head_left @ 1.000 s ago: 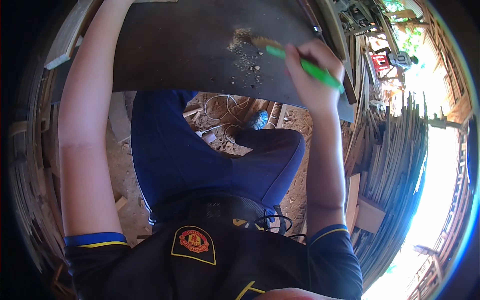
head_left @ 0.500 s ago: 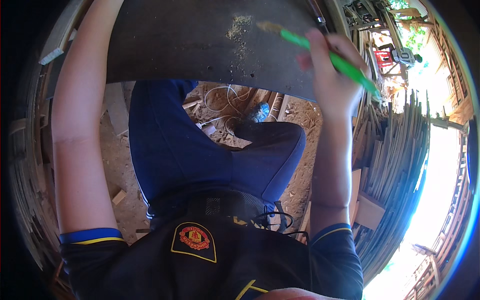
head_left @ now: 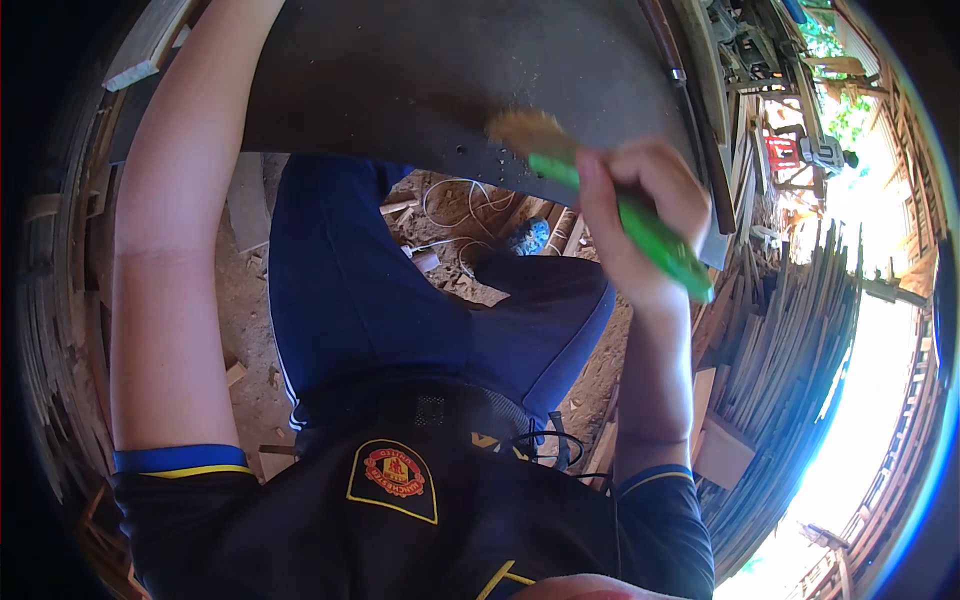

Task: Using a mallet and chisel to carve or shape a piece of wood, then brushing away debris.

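My right hand [head_left: 640,220] grips a brush with a green handle [head_left: 655,240]. The brush's tan bristles [head_left: 525,130], slightly blurred, are over the near edge of the dark work surface [head_left: 430,70]. Only small specks show on that surface. My left forearm [head_left: 175,220] reaches forward past the top of the picture, so the left hand itself is out of sight. Along the right side of the surface lies a long tool with a brown handle [head_left: 660,35] and a metal collar.
Stacked thin wood strips [head_left: 780,350] stand on the right, with a red and grey power tool [head_left: 805,152] beyond them. A white cord [head_left: 455,205] and wood scraps lie on the dirt floor below. A board [head_left: 150,45] juts in at the far left.
The brush has swept toward me, its bristles dropping to the near edge. The small heap of sawdust on the surface is gone. The view has shifted slightly.
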`<state>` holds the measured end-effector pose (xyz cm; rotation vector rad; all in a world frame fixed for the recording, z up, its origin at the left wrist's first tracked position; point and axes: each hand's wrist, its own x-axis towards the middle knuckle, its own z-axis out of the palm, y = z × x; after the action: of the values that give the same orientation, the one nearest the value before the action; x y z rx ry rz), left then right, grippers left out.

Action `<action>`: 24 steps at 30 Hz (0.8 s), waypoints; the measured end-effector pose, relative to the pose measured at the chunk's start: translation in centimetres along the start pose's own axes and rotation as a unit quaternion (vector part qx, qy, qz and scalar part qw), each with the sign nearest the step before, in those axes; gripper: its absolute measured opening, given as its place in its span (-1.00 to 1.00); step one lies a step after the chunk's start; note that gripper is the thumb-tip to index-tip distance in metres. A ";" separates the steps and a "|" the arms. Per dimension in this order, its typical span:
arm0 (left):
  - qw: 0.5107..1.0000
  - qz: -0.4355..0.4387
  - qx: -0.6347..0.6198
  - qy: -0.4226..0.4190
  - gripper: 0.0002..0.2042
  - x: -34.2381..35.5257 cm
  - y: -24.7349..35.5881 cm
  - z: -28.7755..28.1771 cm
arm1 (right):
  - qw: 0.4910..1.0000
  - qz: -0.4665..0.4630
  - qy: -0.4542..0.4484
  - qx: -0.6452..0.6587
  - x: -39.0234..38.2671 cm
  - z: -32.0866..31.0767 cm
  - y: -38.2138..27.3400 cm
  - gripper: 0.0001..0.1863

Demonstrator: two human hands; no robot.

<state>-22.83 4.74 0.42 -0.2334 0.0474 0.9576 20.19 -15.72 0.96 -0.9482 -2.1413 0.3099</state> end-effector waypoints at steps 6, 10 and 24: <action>0.999 0.006 -0.012 -0.030 -0.75 0.7 -0.8 -0.2 | 0.991 0.127 0.020 0.028 -4.6 -4.7 -3.3 -0.80; 0.989 -0.011 -0.022 -0.146 -0.77 1.1 -1.0 -1.9 | 0.969 0.193 0.154 -0.006 -5.1 -7.1 0.3 -0.80; 0.722 0.503 0.473 -0.044 -0.64 4.2 -5.7 -2.4 | 0.963 0.175 0.202 0.021 -6.1 -4.1 -0.5 -0.80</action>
<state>-15.67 4.45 -1.49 0.9049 0.6195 1.8950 25.54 -20.75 0.64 -1.2484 -1.5896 0.3022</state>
